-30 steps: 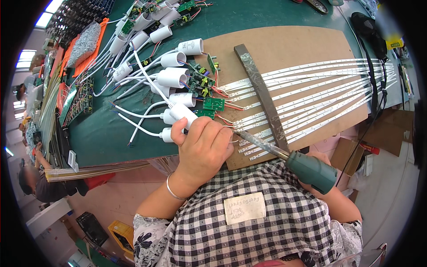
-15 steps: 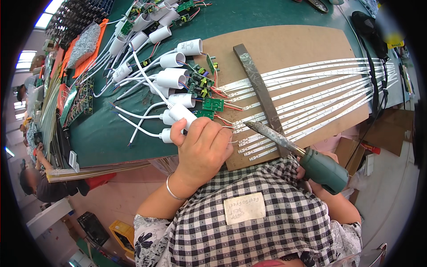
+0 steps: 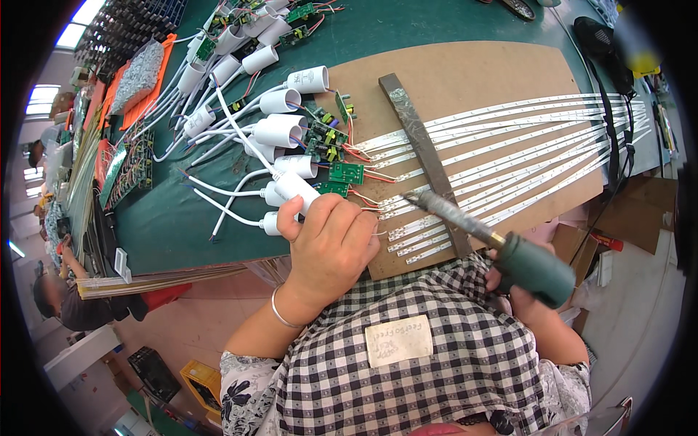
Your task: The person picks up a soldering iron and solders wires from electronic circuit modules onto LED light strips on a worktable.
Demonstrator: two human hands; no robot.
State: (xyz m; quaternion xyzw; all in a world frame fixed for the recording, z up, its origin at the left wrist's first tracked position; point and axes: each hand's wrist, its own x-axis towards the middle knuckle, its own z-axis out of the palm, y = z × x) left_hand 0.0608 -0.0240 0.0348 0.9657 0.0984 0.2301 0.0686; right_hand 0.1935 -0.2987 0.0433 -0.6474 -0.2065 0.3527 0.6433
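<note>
My left hand (image 3: 331, 243) is closed, its fingers curled down at the near left edge of the brown board (image 3: 502, 69). A thin white wire (image 3: 380, 233) comes out beside its fingertips; whatever else lies under the palm is hidden. Just beyond it lie a white lamp socket (image 3: 296, 190) and green circuit boards (image 3: 346, 173). Held in my right hand (image 3: 520, 294) is a soldering iron (image 3: 469, 221) with a thick green handle, slightly blurred. Its tip is over the left ends of the white LED strips (image 3: 509, 176). The handle partly covers the right fingers.
A dark metal bar (image 3: 418, 138) lies across the strips. White sockets with cables and circuit boards (image 3: 280, 131) crowd the green table (image 3: 171, 232) at left. A black strap (image 3: 614, 138) hangs at right. Another person (image 3: 87, 294) is at far left.
The soldering iron has shifted slightly up and to the right, its tip away from the strip ends near my left fingers. My left hand has hardly moved.
</note>
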